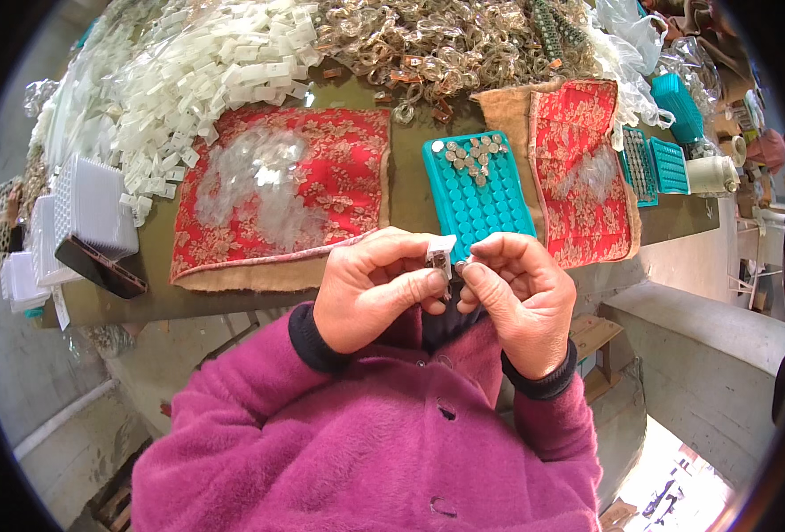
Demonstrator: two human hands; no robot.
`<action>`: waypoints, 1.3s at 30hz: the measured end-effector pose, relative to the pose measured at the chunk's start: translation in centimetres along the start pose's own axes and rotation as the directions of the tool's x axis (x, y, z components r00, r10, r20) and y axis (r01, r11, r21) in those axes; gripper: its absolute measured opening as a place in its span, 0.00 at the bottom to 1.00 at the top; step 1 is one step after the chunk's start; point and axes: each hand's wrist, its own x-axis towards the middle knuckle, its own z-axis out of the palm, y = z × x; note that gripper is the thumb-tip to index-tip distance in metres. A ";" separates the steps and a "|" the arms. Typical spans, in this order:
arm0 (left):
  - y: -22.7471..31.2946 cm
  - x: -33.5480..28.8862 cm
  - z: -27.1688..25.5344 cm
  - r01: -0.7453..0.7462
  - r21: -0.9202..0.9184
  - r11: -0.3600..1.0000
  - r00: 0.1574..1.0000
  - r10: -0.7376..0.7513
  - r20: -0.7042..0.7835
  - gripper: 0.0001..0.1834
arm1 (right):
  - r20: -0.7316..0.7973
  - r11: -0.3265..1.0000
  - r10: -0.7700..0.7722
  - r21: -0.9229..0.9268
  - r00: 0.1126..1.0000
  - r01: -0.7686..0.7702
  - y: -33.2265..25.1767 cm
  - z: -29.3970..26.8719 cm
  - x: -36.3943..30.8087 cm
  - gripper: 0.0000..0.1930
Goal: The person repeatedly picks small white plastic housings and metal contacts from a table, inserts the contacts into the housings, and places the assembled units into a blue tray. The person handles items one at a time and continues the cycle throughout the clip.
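Note:
My left hand [361, 288] pinches a small white plastic housing [441, 247] with a dark opening on its near side, in front of my chest. Close beside it, the fingertips of my right hand [525, 306] are closed on a small silvery disc [462, 264], which looks like a button cell and is at the housing or touching it; the fingers partly hide it. Just beyond both hands lies a teal tray [438, 182] with rows of round pockets. Several silver button cells [472, 158] are gathered loose at its far end.
Red floral cloths lie left [357, 168] and right [578, 222] of the tray, with clear plastic bits on them. White housings [233, 62] and wire coils [437, 40] are heaped behind. White trays [100, 208] and a dark phone-like slab [100, 268] stand left; more teal trays [671, 164] lie right.

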 end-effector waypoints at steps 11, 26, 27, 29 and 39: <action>-0.3 -0.6 -0.1 0.086 -0.159 0.983 0.996 -0.082 0.034 0.11 | 0.049 1.000 0.001 0.011 0.999 -0.002 1.1 0.9 -2.0 0.10; -0.2 -1.4 0.1 0.087 -0.109 0.990 0.996 -0.086 0.017 0.21 | -0.013 0.999 0.006 0.053 1.000 -0.005 1.5 1.0 -2.1 0.10; -0.2 -1.5 0.2 0.037 -0.075 0.997 0.999 -0.036 0.012 0.21 | -0.014 0.999 0.010 0.053 1.000 -0.010 1.5 1.0 -2.0 0.10; -0.4 -1.6 0.4 -0.088 0.064 0.994 0.996 0.088 0.009 0.21 | -0.020 0.997 0.028 0.066 0.999 -0.027 1.6 1.1 -1.7 0.10; 0.4 -0.1 -1.4 0.039 0.035 0.999 0.999 -0.039 -0.013 0.10 | -0.076 0.933 -0.156 -0.338 0.985 0.122 0.0 0.5 1.2 0.03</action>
